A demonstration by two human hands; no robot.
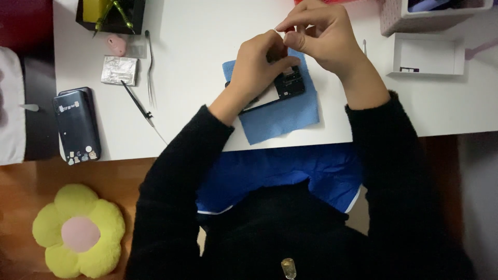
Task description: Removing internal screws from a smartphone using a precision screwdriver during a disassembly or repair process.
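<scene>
Near the top centre of the frame, a dark, opened-up phone with its back cover off (282, 88) lies on a square blue cleaning cloth (280, 116), which seems to be there to keep it from sliding or scratching on the white tabletop (207, 46). The left hand (259, 67) sits on top of the phone, fingers curled down against it as if to pin it in place; what lies under the fingertips I cannot make out. The right hand (321, 36) hovers just above and to the right, thumb and forefinger pinched together (something very small may be between them, but it is too tiny to tell, so I cannot say whether they clamp a part or just meet).

Off to the left, tools lie within easy reach: slim metal tweezers (150, 67), a thin black-handled pick (137, 103), a crinkled silver foil packet (119, 70), a small pink blob (116, 44). A dark phone case with little stickers (78, 124) rests at the table's left edge. At upper right an open white cardboard box lid (428, 54) holds almost nothing visible. A black tray (111, 13) is cut off by the top edge. A yellow flower-shaped cushion (78, 231) lies on the floor, lower left.
</scene>
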